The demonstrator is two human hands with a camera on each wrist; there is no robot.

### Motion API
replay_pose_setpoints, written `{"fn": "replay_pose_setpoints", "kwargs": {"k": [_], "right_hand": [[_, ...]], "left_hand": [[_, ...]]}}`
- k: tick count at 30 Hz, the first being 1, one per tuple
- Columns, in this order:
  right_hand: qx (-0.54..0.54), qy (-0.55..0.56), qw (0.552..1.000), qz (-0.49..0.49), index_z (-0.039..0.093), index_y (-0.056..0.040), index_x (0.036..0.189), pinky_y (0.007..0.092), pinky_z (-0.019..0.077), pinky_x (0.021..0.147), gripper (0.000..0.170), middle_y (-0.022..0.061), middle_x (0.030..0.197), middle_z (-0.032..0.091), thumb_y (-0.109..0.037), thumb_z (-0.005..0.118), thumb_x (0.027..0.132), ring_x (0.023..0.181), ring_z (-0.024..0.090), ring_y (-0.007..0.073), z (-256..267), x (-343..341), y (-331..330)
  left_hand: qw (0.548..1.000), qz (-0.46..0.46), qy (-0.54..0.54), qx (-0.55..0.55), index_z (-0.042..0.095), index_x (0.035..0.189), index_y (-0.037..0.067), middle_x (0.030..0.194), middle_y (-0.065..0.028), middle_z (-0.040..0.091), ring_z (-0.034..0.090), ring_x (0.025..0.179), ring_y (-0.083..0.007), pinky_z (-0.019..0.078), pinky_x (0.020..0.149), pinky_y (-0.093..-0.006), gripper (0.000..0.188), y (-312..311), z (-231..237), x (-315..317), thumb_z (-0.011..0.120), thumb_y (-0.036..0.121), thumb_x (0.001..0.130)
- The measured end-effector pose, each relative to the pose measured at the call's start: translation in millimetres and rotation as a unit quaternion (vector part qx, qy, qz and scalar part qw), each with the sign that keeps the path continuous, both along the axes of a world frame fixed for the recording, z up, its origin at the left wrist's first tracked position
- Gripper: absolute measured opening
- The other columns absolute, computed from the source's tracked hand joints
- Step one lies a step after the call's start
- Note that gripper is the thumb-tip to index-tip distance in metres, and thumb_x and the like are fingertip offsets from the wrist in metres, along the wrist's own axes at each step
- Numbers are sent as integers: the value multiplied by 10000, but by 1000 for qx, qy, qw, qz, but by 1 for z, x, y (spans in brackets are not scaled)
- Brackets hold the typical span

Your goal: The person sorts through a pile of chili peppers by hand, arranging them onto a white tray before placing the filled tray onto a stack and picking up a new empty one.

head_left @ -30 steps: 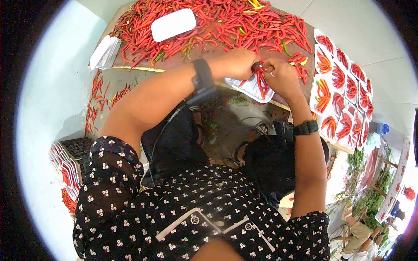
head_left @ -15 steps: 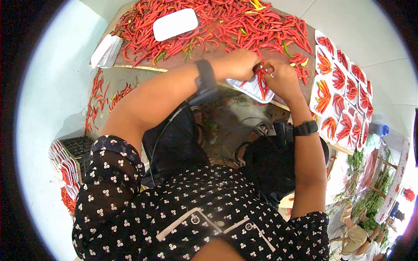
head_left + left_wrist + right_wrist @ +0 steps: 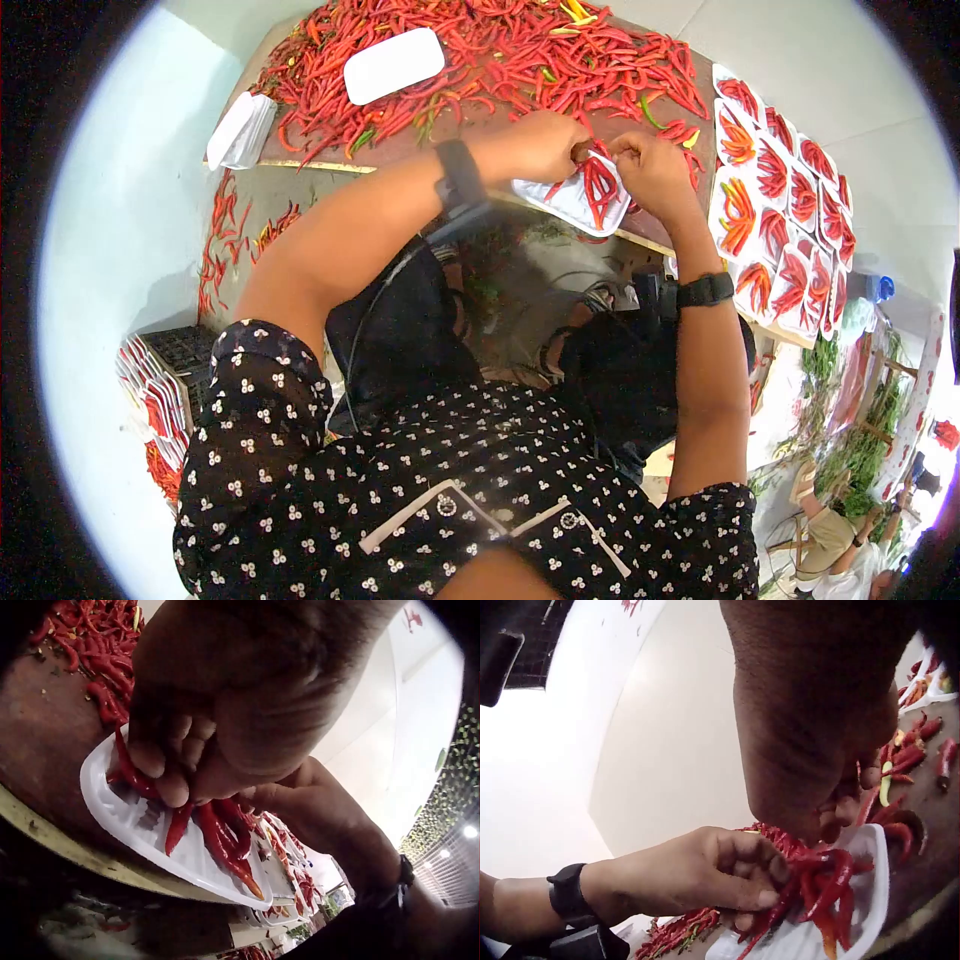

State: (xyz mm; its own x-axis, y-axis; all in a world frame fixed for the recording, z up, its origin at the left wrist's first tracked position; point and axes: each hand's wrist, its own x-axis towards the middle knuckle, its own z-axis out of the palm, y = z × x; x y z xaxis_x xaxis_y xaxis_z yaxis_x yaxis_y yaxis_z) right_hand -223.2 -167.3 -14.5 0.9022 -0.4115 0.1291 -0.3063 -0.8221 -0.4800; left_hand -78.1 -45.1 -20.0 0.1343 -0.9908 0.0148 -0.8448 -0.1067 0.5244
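Note:
A white foam tray (image 3: 570, 210) lies at the table's near edge, with several long red chili peppers (image 3: 601, 188) fanned across it. Over the tray's left end, my left hand (image 3: 538, 148) pinches a red chili pepper (image 3: 771, 916) between thumb and fingers, its tip pointing down into the tray. My right hand (image 3: 658, 172) is at the other side, fingers curled close to the upper ends of the chilies. Its own wrist hides much of its fingertips in the right wrist view, so I cannot tell whether it pinches one.
A large heap of red chilies (image 3: 480, 60) covers the back of the table, an upturned white tray (image 3: 395, 66) on top. Stacked white trays (image 3: 240, 130) stand at the left corner. Rows of filled trays (image 3: 775, 200) line the right. Loose chilies (image 3: 225, 240) lie on the floor at left.
My fingertips have drawn slightly apart, and more of the chilies in the tray shows between my hands. The head view has shifted a little. The tray stays near the table's edge.

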Motion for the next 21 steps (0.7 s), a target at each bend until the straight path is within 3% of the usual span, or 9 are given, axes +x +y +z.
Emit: {"fn": "replay_pose_setpoints", "kwargs": {"k": [3, 5, 11, 18, 20, 21], "right_hand": [[-2, 12, 1000, -20, 660, -71, 895, 333, 490, 644, 193, 126, 785, 650, -126, 534, 760, 698, 633, 235, 5, -1, -2], [28, 7, 999, -23, 673, -114, 887, 422, 487, 735, 222, 150, 825, 646, -207, 513, 765, 774, 622, 323, 9, -4, -2], [49, 9, 998, -44, 668, -107, 880, 414, 488, 734, 212, 149, 853, 644, -198, 523, 756, 797, 622, 323, 24, -10, -1], [53, -9, 993, -104, 667, -105, 894, 401, 489, 722, 212, 154, 853, 643, -193, 544, 746, 788, 622, 315, 24, -12, -12], [50, -14, 991, -125, 648, -54, 941, 330, 471, 609, 231, 111, 711, 639, -187, 559, 775, 637, 614, 207, 24, -13, -14], [50, -14, 991, -124, 648, -54, 941, 330, 471, 609, 231, 111, 711, 639, -187, 559, 775, 637, 614, 207, 24, -12, -15]], "left_hand": [[1000, -7, 11, -12, 625, 779, 71, 735, -138, 623, 610, 713, -320, 466, 614, -414, 160, -1, -4, 3, 633, 121, 628], [1000, -7, 22, -13, 625, 779, 73, 737, -137, 624, 610, 713, -316, 465, 617, -415, 151, -1, -2, 4, 630, 120, 635], [1000, 5, -10, -28, 628, 794, 72, 745, -141, 624, 614, 725, -303, 469, 634, -399, 120, 1, 23, 25, 599, 130, 694], [993, 101, -58, -35, 624, 876, 35, 812, -124, 660, 646, 726, -229, 501, 658, -347, 203, 7, 34, 75, 593, 215, 788], [992, 117, -51, -9, 623, 900, 41, 812, -125, 661, 647, 714, -222, 504, 658, -346, 213, 7, 35, 79, 600, 219, 786], [990, 134, -43, 17, 622, 923, 46, 812, -127, 662, 648, 702, -215, 507, 658, -344, 225, 8, 38, 77, 607, 222, 784]]}}
